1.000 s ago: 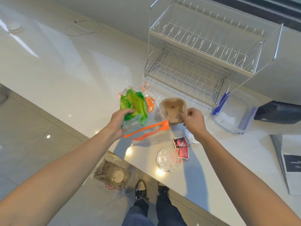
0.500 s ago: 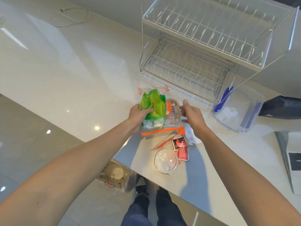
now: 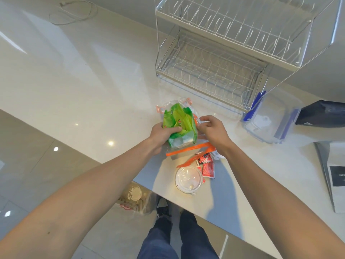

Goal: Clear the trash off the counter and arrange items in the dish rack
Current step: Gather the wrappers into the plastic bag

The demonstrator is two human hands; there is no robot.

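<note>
On the counter I hold a clear plastic bag (image 3: 188,149) with orange handles; a crumpled green wrapper (image 3: 179,124) fills it. My left hand (image 3: 161,133) grips the bag and wrapper from the left. My right hand (image 3: 212,132) pinches the bag's clear edge on the right. Nearer to me lie a round clear plastic lid (image 3: 188,179), red sauce packets (image 3: 207,164) and a bit of white tissue (image 3: 217,156). The two-tier wire dish rack (image 3: 214,71) stands behind, with nothing in it.
A clear food container (image 3: 270,122) with blue clips sits right of the rack, a black pouch (image 3: 323,113) beyond it. A grey and white package (image 3: 334,171) lies at the right edge. A trash bag (image 3: 136,197) sits on the floor below the counter edge. A white cable (image 3: 72,14) lies far left.
The brown paper cup holder that my right hand held a second ago is out of sight behind the green wrapper. My right hand has let it go and now pinches the bag's edge.
</note>
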